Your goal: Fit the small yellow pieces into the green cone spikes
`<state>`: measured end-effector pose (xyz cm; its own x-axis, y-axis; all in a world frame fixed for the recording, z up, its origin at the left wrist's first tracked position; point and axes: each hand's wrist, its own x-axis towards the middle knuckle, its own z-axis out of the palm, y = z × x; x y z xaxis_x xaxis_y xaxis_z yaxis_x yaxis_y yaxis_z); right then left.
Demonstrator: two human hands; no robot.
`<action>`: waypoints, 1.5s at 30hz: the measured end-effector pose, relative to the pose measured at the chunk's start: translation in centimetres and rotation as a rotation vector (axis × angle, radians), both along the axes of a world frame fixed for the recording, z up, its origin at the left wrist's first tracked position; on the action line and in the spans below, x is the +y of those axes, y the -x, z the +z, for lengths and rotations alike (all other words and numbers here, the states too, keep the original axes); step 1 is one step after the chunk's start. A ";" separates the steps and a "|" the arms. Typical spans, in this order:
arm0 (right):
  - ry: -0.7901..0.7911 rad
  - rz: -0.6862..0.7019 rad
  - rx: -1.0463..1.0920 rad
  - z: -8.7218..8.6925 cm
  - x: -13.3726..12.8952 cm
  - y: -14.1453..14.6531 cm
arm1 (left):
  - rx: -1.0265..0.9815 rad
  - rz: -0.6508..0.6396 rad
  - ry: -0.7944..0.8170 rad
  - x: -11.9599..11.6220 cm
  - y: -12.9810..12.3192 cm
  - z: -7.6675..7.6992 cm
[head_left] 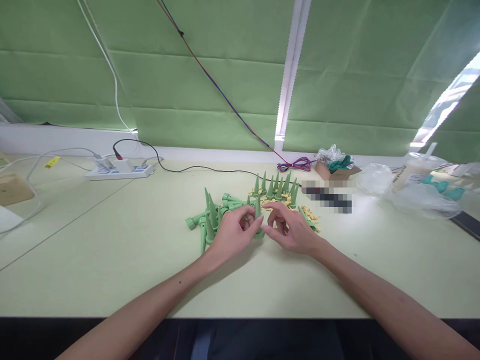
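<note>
My left hand is closed around an upright green cone-shaped piece whose wide base shows below the fingers. Close to its right side is my right hand, fingers curled and thumb near the index finger; whether anything small is between them is too small to tell. Several green cones stand and lie in a pile to the left of my left hand. Behind both hands, more green cones stand upright with small yellow pieces around their bases. Other loose yellow pieces lie beyond my right hand.
A white power strip with plugs sits at the back left, a black cable running from it. At the back right are a small cardboard box, crumpled plastic, a lidded cup and a blurred dark object.
</note>
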<state>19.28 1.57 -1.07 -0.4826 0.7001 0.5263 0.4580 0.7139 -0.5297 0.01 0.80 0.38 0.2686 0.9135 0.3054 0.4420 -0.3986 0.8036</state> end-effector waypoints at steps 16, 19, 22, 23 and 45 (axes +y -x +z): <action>0.006 -0.402 -0.219 -0.9 2.8 -1.5 | 0.292 -0.029 -0.133 -0.1 -0.2 -0.5; 0.022 -0.406 -0.253 -1.0 2.9 -1.5 | 0.320 -0.045 -0.134 0.0 -0.1 -0.7; 0.021 -0.419 -0.293 -1.2 2.9 -1.5 | 0.336 -0.063 -0.132 0.1 0.0 -0.9; 0.019 -0.423 -0.309 -1.2 2.9 -1.5 | 0.337 -0.068 -0.131 0.1 0.0 -0.9; -0.020 -0.383 -0.400 -1.8 3.7 -1.0 | 0.396 -0.078 -0.125 0.1 -0.1 -0.7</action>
